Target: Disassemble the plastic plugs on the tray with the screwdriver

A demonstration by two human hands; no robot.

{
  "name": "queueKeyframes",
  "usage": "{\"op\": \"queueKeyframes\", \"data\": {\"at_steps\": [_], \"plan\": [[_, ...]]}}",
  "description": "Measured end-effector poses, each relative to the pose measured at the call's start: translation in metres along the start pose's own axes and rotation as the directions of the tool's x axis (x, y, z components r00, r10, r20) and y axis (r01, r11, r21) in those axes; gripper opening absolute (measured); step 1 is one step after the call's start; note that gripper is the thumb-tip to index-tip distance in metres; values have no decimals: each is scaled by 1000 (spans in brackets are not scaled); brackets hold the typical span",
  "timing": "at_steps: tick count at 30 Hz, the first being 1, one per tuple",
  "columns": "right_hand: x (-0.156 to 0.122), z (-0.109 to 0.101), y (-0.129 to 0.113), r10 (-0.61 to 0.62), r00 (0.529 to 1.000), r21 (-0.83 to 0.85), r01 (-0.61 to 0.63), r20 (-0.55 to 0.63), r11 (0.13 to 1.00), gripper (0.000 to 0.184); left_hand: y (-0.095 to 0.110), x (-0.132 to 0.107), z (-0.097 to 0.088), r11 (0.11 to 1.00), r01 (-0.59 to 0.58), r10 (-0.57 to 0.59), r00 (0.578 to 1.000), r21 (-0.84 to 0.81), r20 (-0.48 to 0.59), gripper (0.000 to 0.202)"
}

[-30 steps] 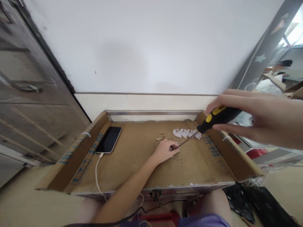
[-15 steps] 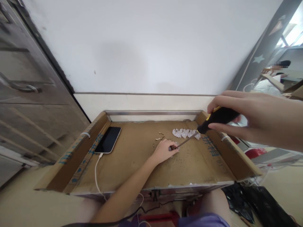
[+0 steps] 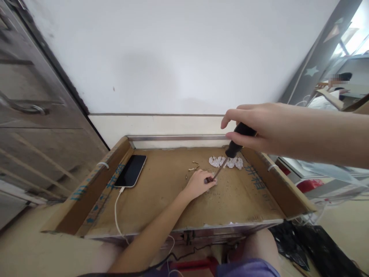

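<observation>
My right hand [image 3: 250, 129] is closed round the dark handle of a screwdriver [image 3: 235, 148]. Its thin shaft slants down to the left, and the tip meets a small part under my left fingers. On the cardboard, my left hand [image 3: 199, 182] pinches that part, a small clear piece with a dark middle [image 3: 208, 179], mostly covered by the fingers. Beyond the hands lies a row of several clear plastic pieces [image 3: 221, 161] with small metal pins standing up. Several brass-coloured metal bits [image 3: 193, 168] are scattered just past my left hand.
A cardboard sheet [image 3: 155, 207] with raised side flaps covers the work surface. At its left lies a phone [image 3: 131, 171] with a white cable [image 3: 117, 211] running off the front edge. A white wall [image 3: 178, 69] stands behind. In the right background a person [image 3: 340, 80] is partly visible.
My right hand has moved left with the screwdriver, which now stands more upright. My left hand stays in place on the small part.
</observation>
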State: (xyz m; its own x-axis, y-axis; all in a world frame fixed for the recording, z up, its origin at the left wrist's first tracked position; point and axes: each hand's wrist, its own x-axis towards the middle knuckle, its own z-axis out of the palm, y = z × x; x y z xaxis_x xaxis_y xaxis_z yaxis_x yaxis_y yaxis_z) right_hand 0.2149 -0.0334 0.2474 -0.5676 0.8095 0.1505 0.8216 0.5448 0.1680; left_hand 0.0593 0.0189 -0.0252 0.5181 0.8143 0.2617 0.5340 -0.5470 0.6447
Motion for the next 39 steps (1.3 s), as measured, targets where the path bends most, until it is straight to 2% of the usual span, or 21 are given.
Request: {"op": "queueKeyframes", "data": {"at_steps": [4,9,12,14,19,24,30,35,39], "plan": [[4,-4,2,43,999,19,-43,21,999,41,1,0,0,1000,21,-21,1000,5,-1,11],[2,-10,-5,60,994,92,-68,88,993,40,2,0,-1,999,44,-44,999,1,1,10],[4,-10,-6,41,997,26,-43,70,999,35,4,0,-2,999,35,-35,999,12,8,10],[5,-9,-5,36,998,-10,-35,43,999,39,5,-1,-3,999,32,-32,999,19,20,11],[0,-9,-3,-26,999,72,23,44,997,33,6,0,-4,998,46,-48,998,32,33,11],[-2,-7,-2,-37,998,39,35,45,999,38,5,0,-4,999,49,-49,998,12,31,11],[-5,-11,-9,36,994,65,-43,100,997,35,4,0,-4,999,41,-41,999,5,29,11],[-5,-9,-7,-20,998,25,19,59,1000,37,4,1,-3,999,44,-44,998,7,34,11],[-6,-9,-7,7,997,52,-11,81,999,40,2,0,-2,999,44,-44,999,3,28,12]]}}
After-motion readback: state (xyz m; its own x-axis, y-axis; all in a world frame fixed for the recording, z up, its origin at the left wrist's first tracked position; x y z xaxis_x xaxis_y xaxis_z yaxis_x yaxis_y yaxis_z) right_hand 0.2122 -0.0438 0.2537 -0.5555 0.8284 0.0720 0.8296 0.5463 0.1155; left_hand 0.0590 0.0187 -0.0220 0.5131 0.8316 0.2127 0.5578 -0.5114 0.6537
